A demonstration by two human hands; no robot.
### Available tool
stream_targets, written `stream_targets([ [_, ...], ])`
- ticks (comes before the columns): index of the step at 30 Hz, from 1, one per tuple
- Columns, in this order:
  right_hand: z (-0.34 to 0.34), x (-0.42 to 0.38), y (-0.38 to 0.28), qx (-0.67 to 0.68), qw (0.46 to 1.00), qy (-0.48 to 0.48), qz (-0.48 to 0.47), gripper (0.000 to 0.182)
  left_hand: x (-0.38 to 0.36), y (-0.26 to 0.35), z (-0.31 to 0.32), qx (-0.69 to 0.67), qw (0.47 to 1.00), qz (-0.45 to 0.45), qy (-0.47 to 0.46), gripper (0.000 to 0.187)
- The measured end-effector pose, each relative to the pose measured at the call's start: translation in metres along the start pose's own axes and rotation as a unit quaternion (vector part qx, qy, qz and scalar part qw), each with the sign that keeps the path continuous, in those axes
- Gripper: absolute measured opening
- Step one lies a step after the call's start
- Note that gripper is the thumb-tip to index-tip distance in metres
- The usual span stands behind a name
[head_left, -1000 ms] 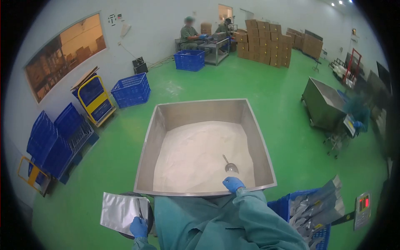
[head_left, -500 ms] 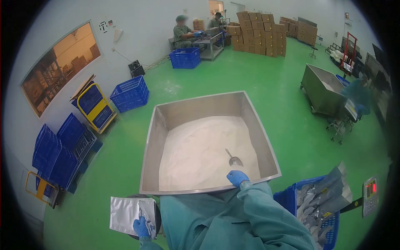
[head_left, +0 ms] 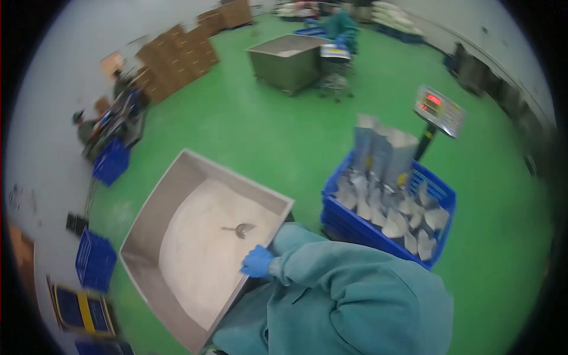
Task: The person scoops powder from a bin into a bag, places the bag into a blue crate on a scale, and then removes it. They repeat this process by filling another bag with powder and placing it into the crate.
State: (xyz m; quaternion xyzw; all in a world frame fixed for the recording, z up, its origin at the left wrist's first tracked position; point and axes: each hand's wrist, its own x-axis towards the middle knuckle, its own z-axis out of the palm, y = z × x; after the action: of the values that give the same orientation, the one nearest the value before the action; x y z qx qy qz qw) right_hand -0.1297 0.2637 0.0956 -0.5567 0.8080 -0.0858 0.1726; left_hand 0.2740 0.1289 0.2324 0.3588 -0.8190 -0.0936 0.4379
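Observation:
A large metal bin (head_left: pixel 144 232), tilted in my view, holds a bed of white powder (head_left: pixel 198 254). On the powder lies a metal scoop (head_left: pixel 243 230), its handle pointing left, apart from my hand. My right hand (head_left: pixel 257 262), in a blue glove, is at the bin's near rim with its fingers curled over the edge, slightly blurred. My left hand is out of view, and so are the flat silver pouches it held earlier.
Right of the bin, a blue crate (head_left: pixel 370 232) holds several silver pouches (head_left: pixel 393 222), some taller ones upright. Behind it stands a scale display (head_left: pixel 441 111). A second metal bin (head_left: pixel 284 71) and a co-worker in green (head_left: pixel 340 29) are farther back. Cardboard boxes (head_left: pixel 177 59) are stacked at left.
My view has swung right, bringing the pouch crate and scale toward the middle. My left hand and its pouches have left the view. My right hand stays at the rim; the scoop still lies on the powder.

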Motion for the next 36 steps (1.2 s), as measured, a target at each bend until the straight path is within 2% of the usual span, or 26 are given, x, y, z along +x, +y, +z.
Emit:
stream_targets([
  [1,0.009,0.008,-0.002,0.186,0.982,0.020,0.024,0.037,0.009,0.008,0.022,-0.027,0.994,0.033,-0.098,0.037],
  [2,0.022,0.013,-0.009,0.361,0.931,0.042,0.035,0.051,0.012,0.011,0.045,-0.035,0.980,0.057,-0.190,0.038],
  [4,0.017,0.004,-0.048,0.625,0.770,0.125,-0.031,0.074,0.012,0.095,0.075,0.137,0.951,-0.067,-0.270,0.048],
  [6,-0.026,-0.037,-0.065,0.547,0.792,0.210,-0.172,0.073,0.001,0.105,0.137,0.203,0.935,0.079,-0.279,0.032],
  [7,-0.038,-0.049,-0.063,0.543,0.795,0.210,-0.169,0.073,0.002,0.109,0.152,0.197,0.936,0.078,-0.280,0.032],
  [9,-0.051,-0.063,-0.057,0.309,0.916,0.184,-0.179,0.063,0.009,0.125,0.171,0.178,0.877,0.114,-0.431,0.048],
  [10,-0.046,-0.056,-0.050,0.290,0.937,0.132,-0.143,0.044,0.012,0.132,0.173,0.176,0.879,0.112,-0.429,0.048],
  [11,-0.041,-0.051,-0.039,0.286,0.938,0.131,-0.146,0.044,0.015,0.139,0.175,0.183,0.869,0.114,-0.445,0.051],
  [13,-0.035,-0.046,-0.018,0.336,0.928,0.138,-0.075,0.026,0.020,0.153,0.179,0.190,0.863,0.110,-0.455,0.055],
  [14,-0.036,-0.044,-0.013,0.333,0.929,0.136,-0.083,0.026,0.020,0.160,0.179,0.174,0.868,0.197,-0.421,0.056],
  [15,-0.039,-0.041,-0.010,0.325,0.924,0.197,-0.049,0.021,0.019,0.166,0.178,0.161,0.867,0.278,-0.382,0.057],
  [16,-0.041,-0.037,-0.010,0.317,0.915,0.250,-0.023,0.018,0.019,0.170,0.180,0.171,0.874,0.258,-0.376,0.057],
  [18,-0.051,-0.027,-0.006,0.303,0.925,0.223,-0.043,0.019,0.019,0.169,0.183,0.149,0.812,0.476,-0.302,0.054],
  [19,-0.058,-0.019,-0.006,0.289,0.932,0.217,-0.038,0.021,0.020,0.168,0.175,0.177,0.829,0.446,-0.289,0.054],
  [21,-0.066,-0.009,-0.010,0.301,0.921,0.232,-0.081,0.026,0.020,0.166,0.162,0.087,0.840,0.386,-0.372,0.050],
  [23,-0.079,0.000,-0.015,0.342,0.916,0.185,-0.097,0.028,0.024,0.146,0.159,0.110,0.862,0.349,-0.350,0.041],
  [25,-0.081,0.017,-0.018,0.376,0.910,0.143,-0.094,0.030,0.030,0.119,0.167,0.191,0.817,0.174,-0.515,0.025],
  [26,-0.069,0.029,-0.018,0.420,0.863,0.261,-0.106,0.031,0.030,0.097,0.174,0.196,0.825,0.162,-0.505,0.025],
  [27,-0.058,0.040,-0.013,0.458,0.798,0.373,-0.113,0.032,0.024,0.066,0.183,0.178,0.875,0.140,-0.429,0.019],
  [28,-0.046,0.046,-0.003,0.455,0.802,0.367,-0.124,0.032,0.015,0.036,0.191,0.157,0.916,0.118,-0.351,0.014],
  [29,-0.033,0.049,0.013,0.362,0.861,0.350,-0.067,0.033,0.003,0.003,0.201,0.155,0.919,0.109,-0.344,0.014],
  [30,-0.022,0.047,0.027,0.261,0.907,0.331,-0.008,0.034,-0.009,-0.030,0.211,0.137,0.938,0.024,-0.318,0.017],
  [31,-0.011,0.036,0.040,0.191,0.954,0.227,0.031,0.038,-0.020,-0.047,0.218,0.115,0.948,-0.060,-0.289,0.021],
  [32,-0.003,0.029,0.050,0.114,0.983,0.122,0.071,0.042,-0.028,-0.046,0.218,0.109,0.951,-0.067,-0.281,0.021],
  [34,0.003,0.043,0.053,0.006,0.996,-0.024,0.086,0.047,-0.040,-0.038,0.215,0.164,0.906,-0.261,-0.291,0.033],
  [36,0.003,0.048,0.056,-0.007,0.995,-0.019,0.094,0.046,-0.038,-0.039,0.224,0.160,0.899,-0.300,-0.277,0.037],
])
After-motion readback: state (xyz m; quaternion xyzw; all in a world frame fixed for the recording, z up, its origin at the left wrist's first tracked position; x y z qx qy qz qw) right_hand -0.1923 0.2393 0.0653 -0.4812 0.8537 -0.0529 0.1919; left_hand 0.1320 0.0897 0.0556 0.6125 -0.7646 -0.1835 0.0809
